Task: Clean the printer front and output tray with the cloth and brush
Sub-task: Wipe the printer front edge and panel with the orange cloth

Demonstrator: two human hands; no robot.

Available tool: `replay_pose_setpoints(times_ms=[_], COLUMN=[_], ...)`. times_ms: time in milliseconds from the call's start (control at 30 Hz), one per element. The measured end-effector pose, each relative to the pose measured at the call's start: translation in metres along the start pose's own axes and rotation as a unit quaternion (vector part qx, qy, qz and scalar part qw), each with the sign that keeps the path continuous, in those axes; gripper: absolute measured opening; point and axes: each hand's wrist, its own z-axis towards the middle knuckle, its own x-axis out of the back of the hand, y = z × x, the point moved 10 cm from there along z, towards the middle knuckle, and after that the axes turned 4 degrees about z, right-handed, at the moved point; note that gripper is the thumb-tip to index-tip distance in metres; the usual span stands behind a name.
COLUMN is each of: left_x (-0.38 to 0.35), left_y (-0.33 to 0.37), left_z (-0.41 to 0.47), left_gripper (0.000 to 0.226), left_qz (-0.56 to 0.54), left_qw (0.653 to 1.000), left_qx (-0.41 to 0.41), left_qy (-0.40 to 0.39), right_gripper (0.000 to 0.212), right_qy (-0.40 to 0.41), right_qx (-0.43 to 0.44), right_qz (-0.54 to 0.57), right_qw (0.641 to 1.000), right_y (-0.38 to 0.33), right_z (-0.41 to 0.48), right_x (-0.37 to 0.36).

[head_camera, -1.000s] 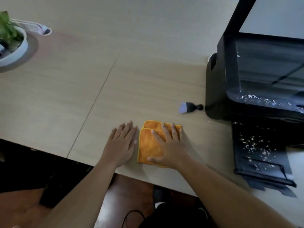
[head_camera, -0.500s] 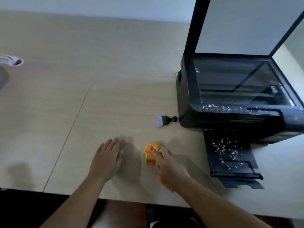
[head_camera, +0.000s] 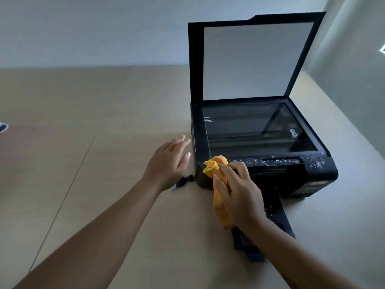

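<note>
A black printer (head_camera: 270, 155) stands on the table with its scanner lid (head_camera: 254, 59) raised. White specks lie along its front panel (head_camera: 291, 161) and on the output tray (head_camera: 277, 211). My right hand (head_camera: 239, 192) grips a bunched orange cloth (head_camera: 216, 170) against the printer's front left corner. My left hand (head_camera: 168, 161) hovers open, fingers spread, just left of the printer. Below that hand lies a small brush (head_camera: 183, 181), mostly hidden by it.
The wooden table (head_camera: 93, 184) stretches to the left, with a seam (head_camera: 68, 188) running across it. A grey wall (head_camera: 104, 28) stands behind, and another wall closes in on the right. A small white object (head_camera: 3, 127) shows at the left edge.
My right hand lifted the bunched cloth off the table and brought it to the printer's front left corner. My left hand rose from the table and moved toward the printer's side.
</note>
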Motion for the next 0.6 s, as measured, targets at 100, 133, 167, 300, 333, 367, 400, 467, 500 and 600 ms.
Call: replay_pose_setpoints(times_ms=[100,133,167,300,333,367,400,467,500,600], left_x=[-0.003,-0.005,-0.009,-0.031,-0.036,-0.043,-0.051,-0.064,-0.068,-0.071], left_y=[0.012,0.016,0.017,0.017,0.018,0.020,0.021,0.020,0.019,0.019], left_z=[0.021,0.031,0.039,0.067,0.071,0.076,0.079,0.081,0.083,0.087], left_gripper=[0.051,0.052,0.053,0.052,0.052,0.053,0.053,0.054,0.054,0.055], left_qz=[0.004,0.005,0.001,-0.001,-0.001,-0.004,-0.009,-0.022,-0.032,-0.031], left_qw=[1.000,0.999,0.999,0.993,0.992,0.989,0.987,0.984,0.984,0.987], left_qx=[-0.011,-0.020,-0.027,-0.050,-0.054,-0.060,-0.064,-0.061,-0.059,-0.068], left_qy=[-0.016,-0.028,-0.042,-0.104,-0.117,-0.133,-0.149,-0.169,-0.164,-0.140], right_gripper=[0.029,0.030,0.031,0.036,0.037,0.038,0.037,0.036,0.036,0.036], right_qy=[0.031,0.032,0.019,-0.033,-0.027,-0.019,-0.014,-0.015,-0.011,0.022], right_qx=[0.011,0.011,0.015,0.021,0.020,0.021,0.025,0.027,0.016,-0.021], right_qz=[-0.019,-0.032,-0.048,-0.089,-0.087,-0.089,-0.096,-0.103,-0.105,-0.105], right_qw=[0.999,0.999,0.999,0.995,0.996,0.996,0.995,0.994,0.994,0.994], right_y=[0.006,0.008,0.009,0.017,0.018,0.020,0.021,0.027,0.033,0.042], right_z=[0.019,0.026,0.031,0.028,0.026,0.024,0.023,0.021,0.020,0.015], right_x=[0.007,0.004,-0.006,-0.050,-0.052,-0.053,-0.052,-0.050,-0.047,-0.036])
